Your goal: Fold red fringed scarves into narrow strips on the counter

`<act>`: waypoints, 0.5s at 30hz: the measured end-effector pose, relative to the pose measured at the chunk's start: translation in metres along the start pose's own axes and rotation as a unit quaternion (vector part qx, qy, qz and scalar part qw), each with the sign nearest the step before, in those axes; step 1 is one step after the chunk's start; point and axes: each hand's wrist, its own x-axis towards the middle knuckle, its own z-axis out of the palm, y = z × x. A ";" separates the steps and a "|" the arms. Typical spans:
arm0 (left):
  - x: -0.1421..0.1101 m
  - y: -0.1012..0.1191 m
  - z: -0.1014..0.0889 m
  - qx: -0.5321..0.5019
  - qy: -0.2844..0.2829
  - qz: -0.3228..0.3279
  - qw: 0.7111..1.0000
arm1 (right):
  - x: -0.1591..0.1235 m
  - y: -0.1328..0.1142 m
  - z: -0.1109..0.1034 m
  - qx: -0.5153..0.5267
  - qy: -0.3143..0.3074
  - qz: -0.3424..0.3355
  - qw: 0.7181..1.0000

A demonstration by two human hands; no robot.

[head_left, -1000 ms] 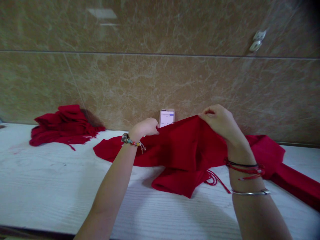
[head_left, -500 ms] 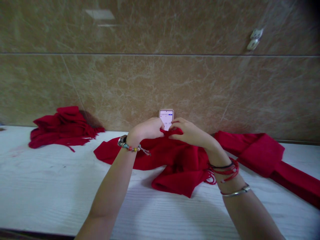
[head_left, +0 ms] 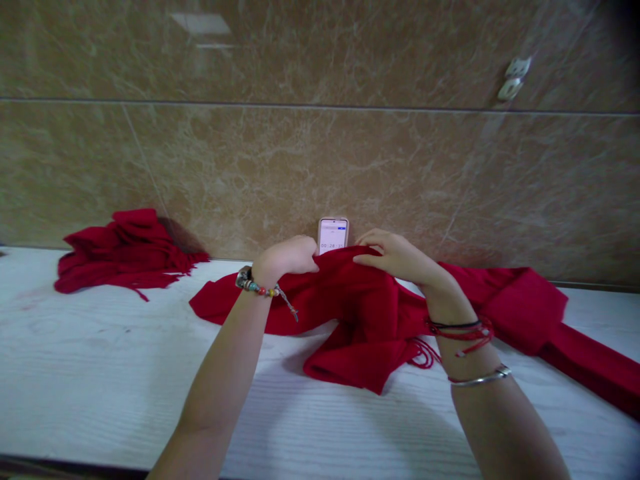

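A long red scarf [head_left: 370, 313] lies bunched across the middle of a white table [head_left: 100, 373], with fringe threads showing under my right wrist. My left hand [head_left: 287, 257] is closed on the scarf's upper edge, lifted a little off the table. My right hand [head_left: 395, 257] pinches the same edge a short way to the right, fingers bent over the cloth. The scarf's other end trails off to the right as a flat red band [head_left: 590, 363].
A phone [head_left: 333, 235] with a lit timer screen leans upright against the brown marble wall [head_left: 320, 160] just behind my hands. A heap of red scarves [head_left: 125, 250] sits at the back left. A white fitting [head_left: 513, 79] is fixed high on the wall.
My right hand swung left along the scarf's edge until it met my left hand, then slid a little back to the right. My left hand stayed closed in place.
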 end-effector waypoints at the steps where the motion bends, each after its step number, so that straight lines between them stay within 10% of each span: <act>1: 0.001 -0.005 0.000 -0.004 -0.009 -0.012 1.000 | -0.002 0.003 -0.006 -0.005 0.028 0.016 0.999; 8: -0.002 -0.026 -0.006 -0.052 0.040 0.040 0.997 | -0.013 0.020 -0.032 -0.076 0.037 0.138 0.987; 15: -0.007 0.004 -0.006 -0.038 0.051 0.094 0.994 | -0.003 -0.020 0.002 -0.027 -0.023 -0.035 0.999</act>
